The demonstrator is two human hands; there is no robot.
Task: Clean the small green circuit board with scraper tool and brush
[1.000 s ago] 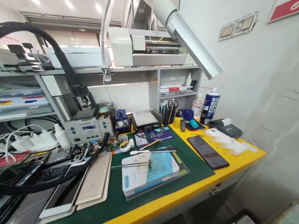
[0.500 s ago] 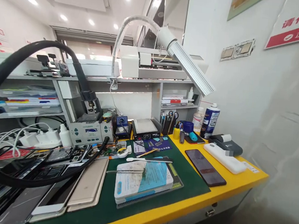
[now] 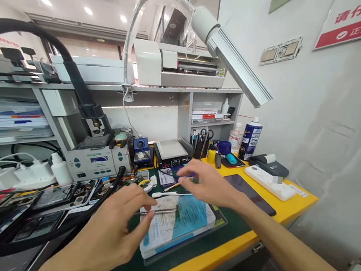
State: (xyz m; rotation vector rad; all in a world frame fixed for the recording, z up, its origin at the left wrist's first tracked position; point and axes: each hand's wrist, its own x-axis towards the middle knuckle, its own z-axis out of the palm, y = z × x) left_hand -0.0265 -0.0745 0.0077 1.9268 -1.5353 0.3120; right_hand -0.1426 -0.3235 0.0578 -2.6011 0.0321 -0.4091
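Note:
My left hand (image 3: 110, 231) reaches in from the lower left, its fingers apart on either side of thin metal tweezers (image 3: 163, 212). The tweezers lie on a stack of white and blue packets (image 3: 188, 221) on the green mat (image 3: 232, 225). My right hand (image 3: 208, 183) hovers over the mat's far side with its fingers spread, holding nothing. It is just above a white flat stick (image 3: 170, 194) and small blue cards (image 3: 167, 177).
A dark phone (image 3: 259, 200) and a white box (image 3: 268, 183) lie at the right on the yellow bench (image 3: 302, 198). A spray can (image 3: 250, 138), a tool holder (image 3: 201, 144), a hot plate (image 3: 172, 149) and a rework station (image 3: 93, 161) stand behind. Opened phones (image 3: 60, 194) and a black hose (image 3: 62, 235) are at the left. A lamp (image 3: 238, 66) hangs overhead.
Both hands have come into view from below and reached over the packets. The camera has shifted a little; the things on the bench lie where they did.

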